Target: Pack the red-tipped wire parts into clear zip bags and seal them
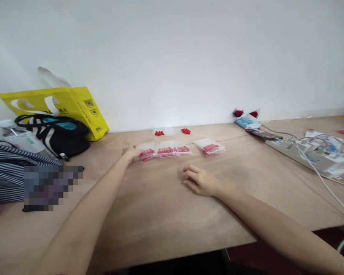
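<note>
My left hand (131,152) reaches far across the wooden table (160,214) and touches the left end of a row of clear plastic bags filled with small red parts (163,149). A separate bag of red parts (210,147) lies to the right of that row. My right hand (200,181) rests flat on the table nearer to me, fingers slightly apart, holding nothing. Two small heaps of loose red parts, the left heap (159,133) and the right heap (185,131), lie by the wall on thin clear plastic.
A yellow bag (83,109), a black bag (57,135) and striped fabric (5,173) crowd the left side. At the right lie a power strip (301,154) with white cables, a blue packet (247,121) and papers. The white wall closes the back.
</note>
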`<state>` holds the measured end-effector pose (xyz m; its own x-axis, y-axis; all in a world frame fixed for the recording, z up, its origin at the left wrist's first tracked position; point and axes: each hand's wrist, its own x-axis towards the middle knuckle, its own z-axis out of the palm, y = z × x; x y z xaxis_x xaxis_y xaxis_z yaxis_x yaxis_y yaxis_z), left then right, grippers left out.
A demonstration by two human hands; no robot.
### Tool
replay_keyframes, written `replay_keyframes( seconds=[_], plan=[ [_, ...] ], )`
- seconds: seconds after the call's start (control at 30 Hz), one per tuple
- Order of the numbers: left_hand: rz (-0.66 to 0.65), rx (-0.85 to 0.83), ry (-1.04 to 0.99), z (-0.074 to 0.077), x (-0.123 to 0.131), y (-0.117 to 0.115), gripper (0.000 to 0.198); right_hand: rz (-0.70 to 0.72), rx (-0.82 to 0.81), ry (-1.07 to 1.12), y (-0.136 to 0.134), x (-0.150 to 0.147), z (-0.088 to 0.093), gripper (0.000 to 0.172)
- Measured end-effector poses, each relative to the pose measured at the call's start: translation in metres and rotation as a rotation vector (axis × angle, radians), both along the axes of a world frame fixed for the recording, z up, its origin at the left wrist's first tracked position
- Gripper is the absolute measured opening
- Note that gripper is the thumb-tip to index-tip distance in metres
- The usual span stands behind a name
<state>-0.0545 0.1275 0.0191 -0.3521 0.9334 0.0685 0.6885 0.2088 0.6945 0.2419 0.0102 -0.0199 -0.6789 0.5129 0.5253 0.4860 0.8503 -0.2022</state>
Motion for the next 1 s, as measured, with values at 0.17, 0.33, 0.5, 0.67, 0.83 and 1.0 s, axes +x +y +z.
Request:
replay_keyframes(
  seconds=[0.17,0.33,0.5,0.67,0.83,1.0],
  plan=[
    [0.036,-0.09,-0.286,-0.002,-0.002,-0.012,0.043,-0.004,-0.015,0.019,0.0,0.002,-0.004,0.014],
    [-0.001,-0.11,-0.439,0.007,-0.012,-0.057,0.039,-0.011,-0.049,0.034,0.001,0.007,-0.005,0.015],
    [-0.121,-0.181,-0.621,0.012,-0.035,-0.13,0.05,0.005,-0.069,0.046,0.002,0.006,-0.004,0.014],
    [-0.279,-0.175,-0.547,0.002,-0.013,-0.169,0.05,0.003,-0.074,0.054,0.003,0.005,-0.005,0.013],
    [-0.456,-0.101,-0.428,-0.012,0.045,-0.149,0.047,-0.017,-0.063,0.089,0.009,0.01,-0.007,0.009],
    [-0.504,-0.027,-0.233,-0.026,0.083,-0.125,0.044,-0.053,-0.068,0.137,0.014,0.019,-0.004,0.009]
  ],
)
